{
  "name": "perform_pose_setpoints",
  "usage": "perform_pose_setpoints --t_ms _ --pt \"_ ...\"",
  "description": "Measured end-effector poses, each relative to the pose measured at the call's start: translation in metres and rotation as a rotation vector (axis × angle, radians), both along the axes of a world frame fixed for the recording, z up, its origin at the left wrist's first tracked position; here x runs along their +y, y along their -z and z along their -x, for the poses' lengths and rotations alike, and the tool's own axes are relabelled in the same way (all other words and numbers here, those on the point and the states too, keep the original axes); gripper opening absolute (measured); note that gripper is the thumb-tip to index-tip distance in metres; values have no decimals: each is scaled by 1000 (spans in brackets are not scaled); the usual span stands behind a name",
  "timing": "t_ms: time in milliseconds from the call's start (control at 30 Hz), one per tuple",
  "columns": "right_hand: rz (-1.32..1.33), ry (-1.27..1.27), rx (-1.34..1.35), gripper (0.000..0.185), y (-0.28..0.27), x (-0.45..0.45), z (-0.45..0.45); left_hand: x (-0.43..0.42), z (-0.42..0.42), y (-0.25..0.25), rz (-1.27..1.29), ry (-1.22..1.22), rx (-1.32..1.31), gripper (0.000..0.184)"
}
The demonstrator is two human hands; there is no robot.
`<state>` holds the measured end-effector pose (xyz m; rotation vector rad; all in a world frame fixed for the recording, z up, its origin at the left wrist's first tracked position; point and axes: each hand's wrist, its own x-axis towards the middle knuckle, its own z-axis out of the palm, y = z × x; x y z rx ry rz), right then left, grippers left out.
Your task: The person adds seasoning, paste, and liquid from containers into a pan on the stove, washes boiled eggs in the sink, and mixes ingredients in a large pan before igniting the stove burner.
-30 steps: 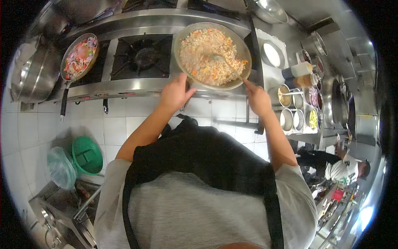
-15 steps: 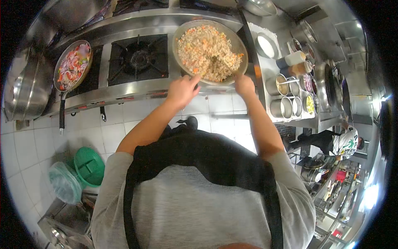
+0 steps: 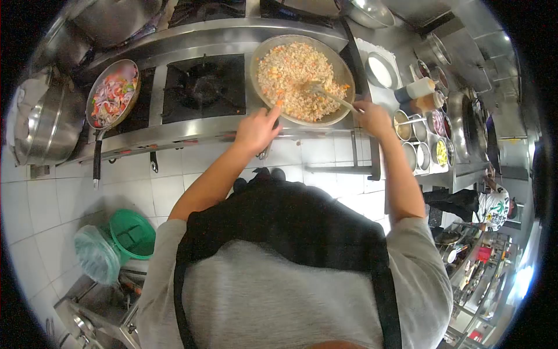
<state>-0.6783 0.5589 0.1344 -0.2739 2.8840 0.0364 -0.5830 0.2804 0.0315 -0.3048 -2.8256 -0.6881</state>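
A wide metal pan [image 3: 347, 77] of fried rice [image 3: 296, 67] with bits of orange and green sits on the stove. My left hand [image 3: 257, 131] is closed at the pan's near side, its index finger stretched toward the rim; the end of a handle shows just below the palm. With my right hand [image 3: 375, 119], at the pan's right rim, I grip a long-handled cooking spoon [image 3: 337, 99]. Its head lies partly in the rice near the middle, so its full shape is hidden.
Left of an unlit-looking burner [image 3: 204, 90] stands a frying pan [image 3: 138, 87] of sliced onion and red and green vegetables, handle jutting frontward. Sauce bottles [image 3: 415, 91], a white-filled bowl [image 3: 381, 70] and metal containers stand right. A green bin [image 3: 132, 232] is on the floor. Another person [image 3: 494, 206] works far right.
My right hand has moved right and outward, drawing the spoon's handle past the rim. The spoon's head now shows in the rice. The whole view has shifted slightly.
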Motion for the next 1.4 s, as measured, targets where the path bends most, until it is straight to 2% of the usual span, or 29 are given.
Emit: perform_pose_setpoints --t_ms 133,233,300,333,433,500,600,700,800,833,867,967,1000,1033,1100,1167,1267,1367,1400 --pt "308 -97 -103 39 -9 -9 -8 -3 1 0 -4 21 2 37" --pt "282 -226 -14 39 16 -44 -18 -3 1 1 -7 28 -3 37" --pt "159 -214 -48 37 47 -65 -31 -4 3 1 -7 25 7 38" --pt "104 -320 113 39 54 -70 -44 -4 4 1 -7 19 18 38" --pt "-101 -334 82 43 65 -36 -13 -6 5 6 -13 -2 41 38" --pt "-254 -206 -36 44 69 -9 28 -7 5 6 -22 -16 38 38" --pt "-192 -272 16 47 30 -8 17 -11 7 2 -26 -23 24 37" --pt "-54 -171 50 50 3 -21 -1 -11 7 4 -27 -11 31 36" --pt "-149 -175 -31 52 3 -62 -9 -10 8 3 -26 0 27 35" --pt "-223 -157 -106 47 -7 -90 -16 -9 8 1 -21 2 12 35" --pt "-160 -150 -125 34 28 -95 -6 -8 9 0 -16 3 -3 34" --pt "-138 -173 -78 27 53 -93 8 -5 7 1 -6 0 1 34" --pt "-234 -170 -107 25 56 -74 22 -6 8 0 -5 -4 -3 34" --pt "-130 -113 -73 28 40 -63 25 -6 8 -2 -7 -10 -5 34" --pt "-156 -329 -24 49 43 -23 45 -3 7 -4 -18 -15 -9 34" --pt "2 -243 -130 41 -1 -13 42 -1 6 -6 -25 -13 -7 34" --pt "130 -255 -103 36 -34 7 30 1 6 -5 -20 -11 4 35" --pt "264 108 -451 36 -79 5 -13 3 6 -3 -29 4 6 35" --pt "309 78 -479 36 -76 10 -25 4 7 -4 -36 5 15 35"
